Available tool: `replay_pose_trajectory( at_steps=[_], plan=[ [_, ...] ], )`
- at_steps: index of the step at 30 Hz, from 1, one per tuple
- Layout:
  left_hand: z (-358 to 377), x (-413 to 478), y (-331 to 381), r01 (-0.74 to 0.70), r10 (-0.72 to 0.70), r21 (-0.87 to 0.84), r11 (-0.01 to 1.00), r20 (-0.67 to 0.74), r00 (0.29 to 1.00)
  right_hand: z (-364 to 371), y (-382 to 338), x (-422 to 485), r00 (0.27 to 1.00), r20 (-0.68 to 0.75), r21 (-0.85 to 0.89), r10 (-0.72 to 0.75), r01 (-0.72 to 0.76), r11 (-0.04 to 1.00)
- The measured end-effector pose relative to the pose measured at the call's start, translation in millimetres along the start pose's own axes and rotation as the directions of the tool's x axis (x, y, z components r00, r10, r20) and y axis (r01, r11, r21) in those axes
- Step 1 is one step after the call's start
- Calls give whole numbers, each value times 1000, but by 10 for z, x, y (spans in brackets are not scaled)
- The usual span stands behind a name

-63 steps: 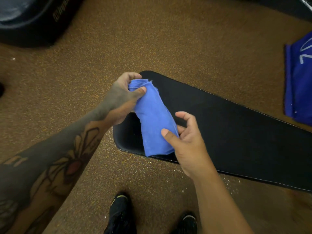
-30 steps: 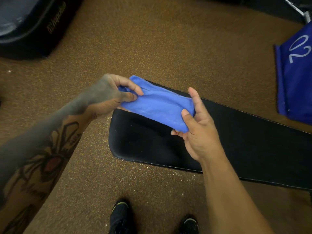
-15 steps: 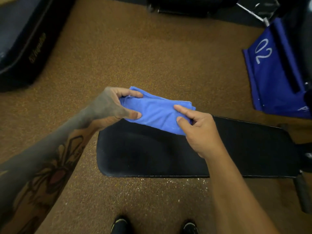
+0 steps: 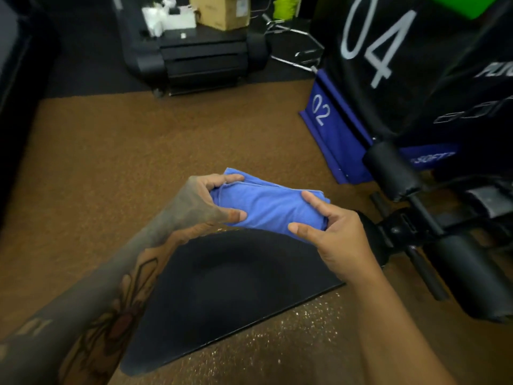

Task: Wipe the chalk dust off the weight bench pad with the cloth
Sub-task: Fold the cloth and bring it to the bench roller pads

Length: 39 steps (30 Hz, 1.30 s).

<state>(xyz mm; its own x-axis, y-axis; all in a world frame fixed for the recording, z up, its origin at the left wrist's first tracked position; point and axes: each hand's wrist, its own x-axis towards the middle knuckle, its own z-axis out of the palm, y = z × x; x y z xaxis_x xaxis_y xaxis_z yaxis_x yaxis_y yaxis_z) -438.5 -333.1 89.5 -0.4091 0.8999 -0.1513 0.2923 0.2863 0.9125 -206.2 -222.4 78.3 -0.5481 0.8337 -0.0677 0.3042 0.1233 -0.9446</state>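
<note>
Your left hand point(image 4: 200, 201) and right hand point(image 4: 333, 234) each grip one end of the folded blue cloth point(image 4: 266, 207), fingers and thumbs curled round it, holding it in the air above the far edge of the bench point(image 4: 222, 295). Lay it flat on the smooth black padded surface and press with a spread palm. Wipe in long overlapping strokes, so the soft woven fabric lifts dust rather than smearing it

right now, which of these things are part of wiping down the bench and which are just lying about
For the job:
- blue cloth, folded, gripped at its ends by the left hand and the right hand
- bench pad

Lying about:
- cardboard box
- black machine
- blue pad marked 02
- black pad marked 04
- foam roller
</note>
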Motion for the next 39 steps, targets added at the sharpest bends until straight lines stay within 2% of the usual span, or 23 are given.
replay_pose_trajectory(
  at_steps=[6, 14, 26, 32, 39],
  plan=[
    [607, 415, 798, -79, 80, -18, 997, 140, 987, -931, -105, -69, 988, -155, 47, 13, -6, 999],
    [1643, 952, 1698, -212, 193, 22, 977, 332, 923, -2073, -19, -257, 931, -362, 72, 32, -6, 997],
    [2915, 1467, 2007, -313, 253, 31, 949, 516, 818, -2940, 513, -455, 834, -531, 132, 149, -93, 987],
    [3533, 1673, 2028, -350, 255, 13, 937, 658, 709, -3124, 840, -609, 720, -641, 155, 266, -218, 963],
    [4342, 1912, 1858, -470, 246, 80, 879, 769, 590, -3158, 1317, -747, 537, -737, 276, 412, -317, 907]
  ],
)
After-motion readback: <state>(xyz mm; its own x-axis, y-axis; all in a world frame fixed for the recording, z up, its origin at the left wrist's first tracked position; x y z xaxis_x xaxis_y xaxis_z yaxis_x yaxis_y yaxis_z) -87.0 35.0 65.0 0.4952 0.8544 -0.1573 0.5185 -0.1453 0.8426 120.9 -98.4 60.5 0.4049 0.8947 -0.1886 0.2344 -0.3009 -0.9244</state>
